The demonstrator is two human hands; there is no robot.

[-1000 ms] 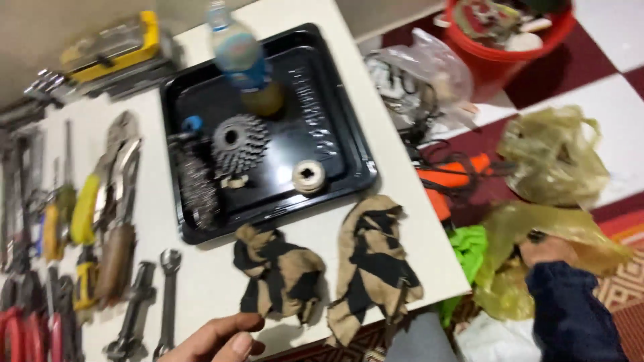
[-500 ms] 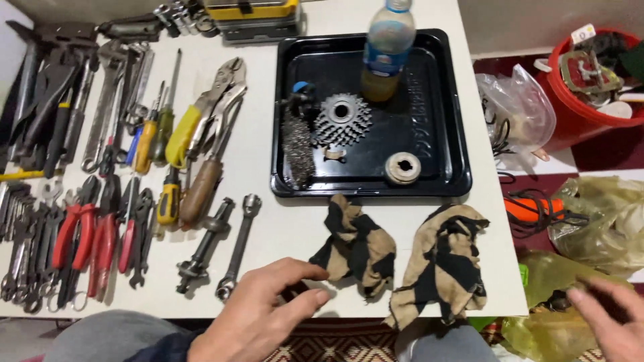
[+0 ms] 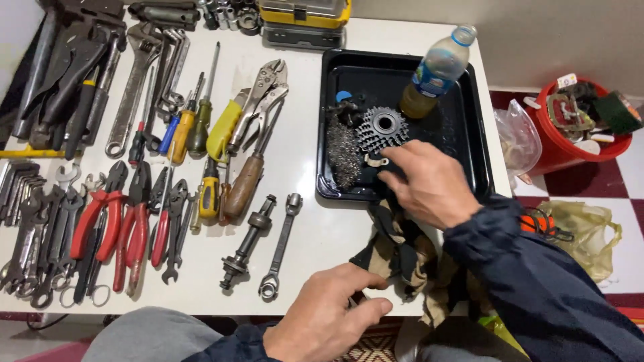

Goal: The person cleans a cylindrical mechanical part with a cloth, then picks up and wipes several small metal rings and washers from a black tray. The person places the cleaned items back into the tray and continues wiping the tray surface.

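Note:
My right hand (image 3: 429, 184) reaches into the black tray (image 3: 469, 134), fingers bent over its near part, just below a grey toothed sprocket cluster (image 3: 381, 127). Whether it grips anything there is hidden. A wire brush (image 3: 343, 155) lies left of the sprocket. My left hand (image 3: 329, 315) rests at the table's near edge, fingers pinched on the edge of a black-and-tan patterned cloth (image 3: 396, 251). A plastic bottle (image 3: 436, 70) with amber liquid stands in the tray's far part.
Many hand tools cover the white table (image 3: 308, 94): red-handled pliers (image 3: 114, 224), screwdrivers (image 3: 194, 124), locking pliers (image 3: 258, 100), wrenches (image 3: 131, 94), a socket wrench (image 3: 282, 245). A yellow case (image 3: 305, 17) sits at the back. A red bucket (image 3: 573, 131) and plastic bags (image 3: 583, 231) stand on the floor at right.
My right hand has come up from the floor bags at the lower right into the tray. My left hand shifted right along the table edge onto the cloth. The view tilted down and left.

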